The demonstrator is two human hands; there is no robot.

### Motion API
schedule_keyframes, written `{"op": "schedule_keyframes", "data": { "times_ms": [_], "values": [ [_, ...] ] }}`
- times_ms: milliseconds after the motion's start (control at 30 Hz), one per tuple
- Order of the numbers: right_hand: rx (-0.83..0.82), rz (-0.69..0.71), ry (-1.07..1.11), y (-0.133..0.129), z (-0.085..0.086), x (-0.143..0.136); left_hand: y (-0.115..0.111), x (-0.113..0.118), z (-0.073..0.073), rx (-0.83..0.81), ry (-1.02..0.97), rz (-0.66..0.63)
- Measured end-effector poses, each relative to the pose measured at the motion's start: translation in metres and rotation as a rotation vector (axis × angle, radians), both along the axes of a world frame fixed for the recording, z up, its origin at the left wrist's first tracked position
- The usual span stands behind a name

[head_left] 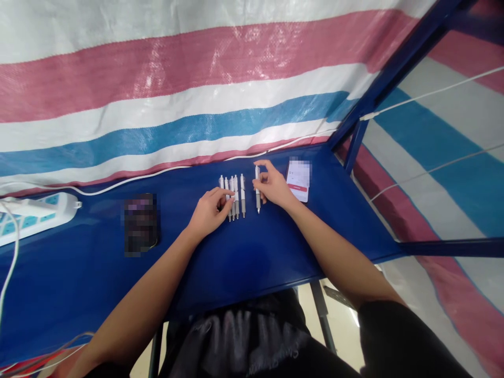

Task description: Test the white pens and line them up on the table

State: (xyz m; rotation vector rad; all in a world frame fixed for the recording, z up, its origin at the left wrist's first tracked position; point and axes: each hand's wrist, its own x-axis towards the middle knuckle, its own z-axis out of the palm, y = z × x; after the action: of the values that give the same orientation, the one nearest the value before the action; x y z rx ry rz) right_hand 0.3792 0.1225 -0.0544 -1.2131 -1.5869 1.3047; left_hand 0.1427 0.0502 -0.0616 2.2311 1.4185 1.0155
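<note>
Several white pens with grey grips lie side by side on the blue table, tips toward me. My left hand rests over the left part of the row, its fingers bent and pressed together on the pens, covering parts of them. To the right of the row, my right hand pinches a single pen, thumb at its middle and index finger near its top. That pen points tip toward me, parallel to the others and apart from them.
Right of my right hand lies a phone with a lit screen. A dark, blurred object is at the left. A white power strip with cables sits at the far left. Striped sheeting hangs behind; a blue frame stands right.
</note>
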Motion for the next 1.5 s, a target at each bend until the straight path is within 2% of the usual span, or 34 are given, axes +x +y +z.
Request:
{"op": "schedule_keyframes", "data": {
  "times_ms": [100, 200, 433, 600, 700, 800, 933, 1133, 1300, 1400, 1500],
  "values": [
    [0.005, -0.014, 0.002, 0.000, 0.001, -0.001, -0.005, 0.009, 0.007, 0.028, 0.082, 0.061],
    [0.015, -0.019, -0.002, -0.003, 0.005, -0.001, -0.005, 0.016, 0.013, -0.033, 0.118, 0.109],
    [0.015, -0.002, -0.030, -0.005, 0.012, 0.005, 0.018, 0.013, 0.019, -0.182, 0.291, 0.358],
    [0.075, -0.041, -0.007, -0.005, 0.015, 0.007, 0.016, 0.013, 0.021, -0.242, 0.320, 0.321],
    [0.072, -0.021, -0.024, -0.006, 0.017, 0.006, 0.013, 0.018, 0.025, -0.261, 0.362, 0.346],
    [0.081, -0.032, -0.039, -0.006, 0.016, 0.005, 0.013, 0.027, 0.033, -0.257, 0.434, 0.369],
    [0.082, -0.041, -0.031, -0.004, 0.015, 0.006, 0.019, 0.044, 0.040, -0.222, 0.493, 0.336],
    [0.086, -0.065, -0.025, 0.000, 0.013, 0.011, 0.039, 0.066, 0.033, -0.216, 0.566, 0.297],
    [0.080, -0.054, -0.016, 0.000, 0.013, 0.013, 0.055, 0.073, 0.027, -0.237, 0.500, 0.311],
    [0.098, -0.057, -0.035, 0.000, 0.015, 0.015, 0.059, 0.076, 0.034, -0.286, 0.455, 0.330],
    [0.101, -0.079, -0.026, 0.000, 0.018, 0.017, 0.061, 0.068, 0.045, -0.315, 0.264, 0.325]
  ]
}}
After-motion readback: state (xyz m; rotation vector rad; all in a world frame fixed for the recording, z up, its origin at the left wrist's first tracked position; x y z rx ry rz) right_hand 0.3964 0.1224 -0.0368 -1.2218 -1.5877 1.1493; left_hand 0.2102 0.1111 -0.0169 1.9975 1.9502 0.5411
